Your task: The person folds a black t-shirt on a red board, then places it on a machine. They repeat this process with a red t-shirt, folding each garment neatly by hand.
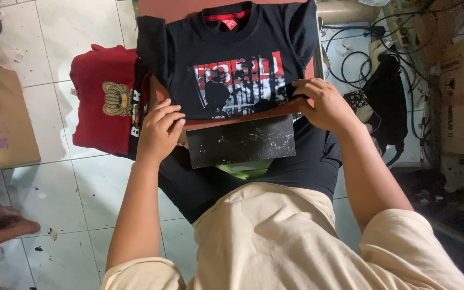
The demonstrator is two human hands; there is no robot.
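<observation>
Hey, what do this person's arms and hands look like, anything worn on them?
Both arms are bare from the short cream sleeves down. The left hand and right hand wear no gloves; no rings, watch or bracelets show. Fingernails look short and plain.

One head-worn camera looks steeply down, close over the person's lap.

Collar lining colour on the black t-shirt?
Red, inside the neck of the black t-shirt; head view.
</observation>
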